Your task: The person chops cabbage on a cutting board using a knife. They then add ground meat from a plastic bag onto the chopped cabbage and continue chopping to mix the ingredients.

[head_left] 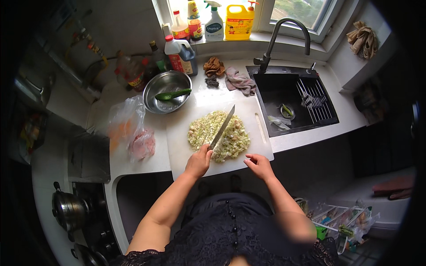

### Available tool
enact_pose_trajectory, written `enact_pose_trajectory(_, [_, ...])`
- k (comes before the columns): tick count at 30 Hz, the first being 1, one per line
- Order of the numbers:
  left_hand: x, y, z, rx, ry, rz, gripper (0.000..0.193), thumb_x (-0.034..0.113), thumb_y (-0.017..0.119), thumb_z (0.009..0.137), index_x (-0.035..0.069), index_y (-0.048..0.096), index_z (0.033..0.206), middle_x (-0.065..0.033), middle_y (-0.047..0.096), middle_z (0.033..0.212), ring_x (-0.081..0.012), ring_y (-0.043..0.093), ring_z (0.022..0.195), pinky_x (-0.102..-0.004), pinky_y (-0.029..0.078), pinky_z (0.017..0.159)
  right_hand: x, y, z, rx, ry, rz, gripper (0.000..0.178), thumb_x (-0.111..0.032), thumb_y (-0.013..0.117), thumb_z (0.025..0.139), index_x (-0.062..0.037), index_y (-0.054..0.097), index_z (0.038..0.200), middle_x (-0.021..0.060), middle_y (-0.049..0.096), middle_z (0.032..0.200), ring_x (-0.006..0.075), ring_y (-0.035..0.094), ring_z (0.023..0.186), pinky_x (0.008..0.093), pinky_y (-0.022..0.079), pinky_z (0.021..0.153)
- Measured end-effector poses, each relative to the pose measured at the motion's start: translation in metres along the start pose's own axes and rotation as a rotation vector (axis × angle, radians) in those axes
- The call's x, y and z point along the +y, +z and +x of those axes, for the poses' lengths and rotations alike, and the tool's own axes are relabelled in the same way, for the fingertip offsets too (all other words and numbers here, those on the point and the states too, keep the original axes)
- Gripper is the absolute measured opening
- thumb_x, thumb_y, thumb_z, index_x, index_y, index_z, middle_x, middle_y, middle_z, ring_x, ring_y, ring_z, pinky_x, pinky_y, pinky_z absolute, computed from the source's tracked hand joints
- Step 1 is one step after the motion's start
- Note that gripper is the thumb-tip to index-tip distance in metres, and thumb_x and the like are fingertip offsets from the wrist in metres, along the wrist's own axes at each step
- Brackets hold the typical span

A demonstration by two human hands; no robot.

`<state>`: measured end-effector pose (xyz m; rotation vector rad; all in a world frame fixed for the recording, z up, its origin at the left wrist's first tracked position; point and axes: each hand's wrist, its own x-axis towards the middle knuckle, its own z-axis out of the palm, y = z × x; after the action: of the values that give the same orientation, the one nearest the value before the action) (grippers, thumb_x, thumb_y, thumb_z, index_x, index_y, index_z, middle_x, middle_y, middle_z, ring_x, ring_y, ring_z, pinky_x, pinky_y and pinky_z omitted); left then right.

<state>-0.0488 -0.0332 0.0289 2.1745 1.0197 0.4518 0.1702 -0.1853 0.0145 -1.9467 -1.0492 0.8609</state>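
Observation:
My left hand is wrapped round the handle of a kitchen knife, its blade pointing up and to the right over the chopped food. A wide pile of finely chopped pale green and whitish food covers the middle of the white cutting board. My right hand is open at the board's near edge, right of the pile, holding nothing. Beyond the board's upper left stands a steel bowl with a long green vegetable in it.
Left of the board lie plastic bags, one with pinkish meat. A dark sink with a faucet is at the right. Cloths and bottles stand along the back. A lidded pot sits at the lower left.

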Motion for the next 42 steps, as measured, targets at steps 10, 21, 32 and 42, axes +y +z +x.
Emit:
enact_pose_trajectory(10, [0.008,0.008,0.007,-0.101,0.048,0.056,0.029,0.031,0.045,0.094,0.01,0.046,0.114,-0.0226,0.063,0.092,-0.0439,0.059,0.083,-0.0513,0.047,0.071,0.016,-0.009,-0.008,0.069,0.016,0.028,0.035,-0.027,0.069,0.08,-0.0015,0.067,0.104,0.0091,0.066,0.075,0.014,0.062,0.067,0.0281,0.049,0.065])
enact_pose_trajectory(21, [0.009,0.004,-0.009,-0.017,0.076,-0.005,0.027,0.025,0.048,0.094,0.006,0.048,0.113,-0.0229,0.063,0.089,-0.0438,0.059,0.082,-0.0486,0.047,0.07,0.019,-0.005,-0.009,0.059,0.007,0.041,0.036,-0.028,0.069,0.08,-0.0021,0.067,0.104,0.0092,0.066,0.074,0.0144,0.061,0.067,0.0278,0.049,0.065])
enact_pose_trajectory(32, [0.001,0.026,0.006,-0.045,0.098,0.076,0.027,0.028,0.047,0.094,0.009,0.047,0.113,-0.0209,0.063,0.091,-0.0422,0.06,0.081,-0.0492,0.048,0.068,0.023,-0.005,-0.009,0.019,0.004,0.016,0.035,-0.028,0.068,0.08,-0.0018,0.067,0.104,0.0097,0.066,0.074,0.0142,0.062,0.066,0.028,0.049,0.064])
enact_pose_trajectory(42, [0.02,-0.009,-0.002,0.093,0.11,-0.069,0.028,0.024,0.049,0.094,0.009,0.047,0.118,-0.0175,0.064,0.083,-0.0401,0.061,0.073,-0.0461,0.048,0.063,0.013,0.014,-0.005,-0.014,-0.034,0.052,0.036,-0.03,0.067,0.082,-0.0017,0.067,0.104,0.0121,0.069,0.084,0.0191,0.065,0.075,0.0311,0.051,0.07])
